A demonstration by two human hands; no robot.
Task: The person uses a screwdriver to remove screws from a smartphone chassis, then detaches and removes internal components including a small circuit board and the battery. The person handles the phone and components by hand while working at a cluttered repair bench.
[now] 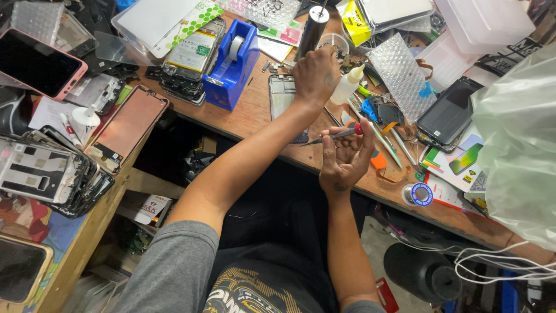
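Right hand [346,156], palm up near the tabletop [255,110] edge: fingers curled around a thin tool with a red collar [341,133], metal tip pointing left. Left hand [315,72] higher up, reaching over the tabletop, fingers closed downward; what it grips cannot be made out. White squeeze bottle [348,84] just beside left hand, on its right. Bare phone frame [282,95] lies flat under the left wrist. Blue tape dispenser [233,64] further left. Solder spool [418,195] near the front edge, right of right hand
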